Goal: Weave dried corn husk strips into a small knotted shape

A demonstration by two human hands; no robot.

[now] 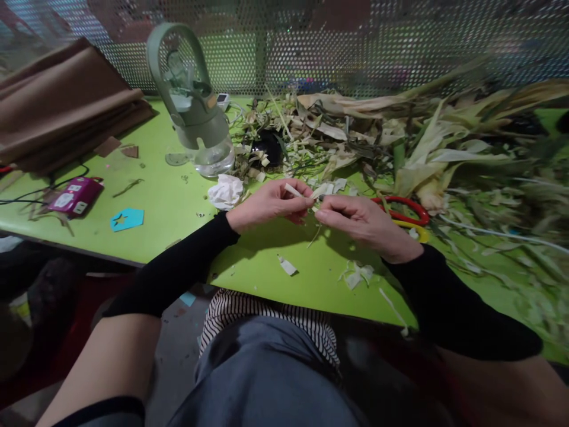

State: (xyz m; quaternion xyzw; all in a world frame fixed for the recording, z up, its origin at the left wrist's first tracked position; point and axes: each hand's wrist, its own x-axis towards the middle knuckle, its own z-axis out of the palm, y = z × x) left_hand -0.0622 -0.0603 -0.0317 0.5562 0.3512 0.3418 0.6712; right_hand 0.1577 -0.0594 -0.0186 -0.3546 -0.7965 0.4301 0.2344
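Above the front part of the green table, my left hand pinches a pale strip of corn husk between thumb and fingers. Close against it, my right hand is closed on the other end of the husk, fingertips nearly meeting those of the left. A thin shred dangles below the fingers. Beside my right wrist lie scissors with a red handle and a yellow handle; their blades are hidden. A small cut husk piece and a shredded bit rest on the table below my hands.
Dried corn husks and scraps heap along the back and right. A water bottle stands left of centre by a crumpled tissue. Folded brown paper, a purple box with cords and a blue paper tag lie left.
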